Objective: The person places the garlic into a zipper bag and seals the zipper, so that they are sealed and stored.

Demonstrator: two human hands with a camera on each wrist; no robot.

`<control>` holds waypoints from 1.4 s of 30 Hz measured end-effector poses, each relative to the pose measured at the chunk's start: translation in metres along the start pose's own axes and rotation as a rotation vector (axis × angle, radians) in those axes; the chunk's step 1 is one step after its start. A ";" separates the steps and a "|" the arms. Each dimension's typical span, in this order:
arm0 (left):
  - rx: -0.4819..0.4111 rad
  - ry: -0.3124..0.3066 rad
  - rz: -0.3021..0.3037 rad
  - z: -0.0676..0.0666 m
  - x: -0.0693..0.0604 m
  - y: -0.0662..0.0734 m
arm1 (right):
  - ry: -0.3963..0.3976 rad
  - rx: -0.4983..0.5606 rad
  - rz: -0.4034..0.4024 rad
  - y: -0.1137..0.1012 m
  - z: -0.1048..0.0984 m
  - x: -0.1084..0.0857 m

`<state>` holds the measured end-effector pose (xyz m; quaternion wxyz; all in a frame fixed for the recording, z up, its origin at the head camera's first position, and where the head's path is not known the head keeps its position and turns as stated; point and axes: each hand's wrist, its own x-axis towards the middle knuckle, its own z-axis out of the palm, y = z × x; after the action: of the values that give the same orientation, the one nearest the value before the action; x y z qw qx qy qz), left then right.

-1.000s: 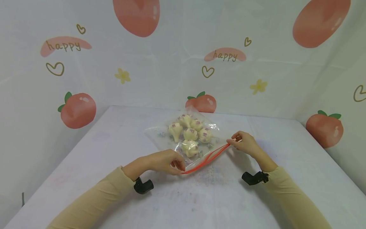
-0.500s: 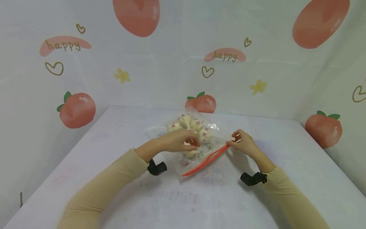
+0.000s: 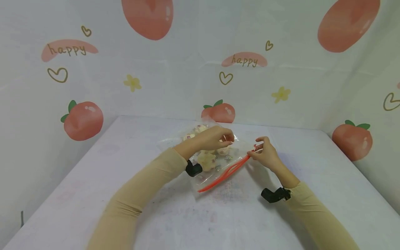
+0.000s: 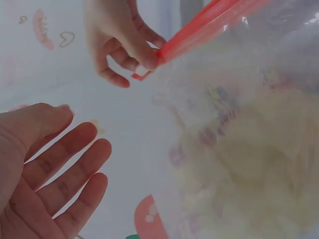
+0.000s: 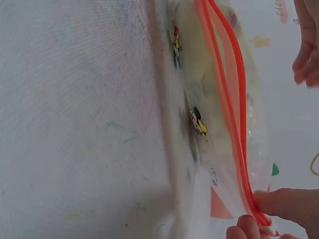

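Observation:
A clear zip bag with a red zip strip lies on the table, holding several garlic bulbs. In the right wrist view, the two red edges stand apart along the upper stretch and come together near the fingers. My right hand pinches the right end of that strip between thumb and fingers. Over the far part of the bag hovers my left hand, hiding some bulbs; in the left wrist view its fingers are loosely bent and hold nothing.
The table is covered with a pale cloth. Behind it hangs a white backdrop printed with peaches, hearts and the word happy. Black wrist mounts sit at both cuffs.
My left hand has let go of the strip's near left end and moved up and right across the bag toward my right hand. The right hand keeps its pinch, its upper fingers lifting slightly.

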<state>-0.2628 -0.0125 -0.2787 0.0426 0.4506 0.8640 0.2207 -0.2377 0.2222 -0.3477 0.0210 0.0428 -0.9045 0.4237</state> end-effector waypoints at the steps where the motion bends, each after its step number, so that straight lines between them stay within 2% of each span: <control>1: 0.007 0.001 -0.011 0.002 0.004 0.000 | 0.004 0.003 0.001 0.000 0.000 0.000; 11: 0.068 0.017 -0.061 0.027 0.048 0.001 | 0.013 0.024 -0.016 0.001 0.000 0.001; 20: 0.124 0.002 -0.158 0.046 0.072 0.004 | 0.052 0.032 -0.034 -0.004 0.002 -0.002; 23: 0.139 0.003 -0.172 0.050 0.077 0.003 | 0.061 0.031 -0.045 -0.005 0.002 -0.002; 31: 0.163 0.057 -0.147 0.057 0.081 -0.001 | 0.100 -0.012 -0.063 -0.002 0.002 -0.002; 37: 0.150 0.057 -0.154 0.058 0.079 -0.002 | 0.128 -0.022 -0.084 -0.001 0.003 0.000; 42: 0.132 0.063 -0.145 0.058 0.076 -0.004 | 0.116 -0.016 -0.083 -0.002 0.003 0.000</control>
<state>-0.2947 0.0659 -0.3233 0.0018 0.3814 0.9079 0.1738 -0.2376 0.2186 -0.3484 0.0913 0.0554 -0.9026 0.4169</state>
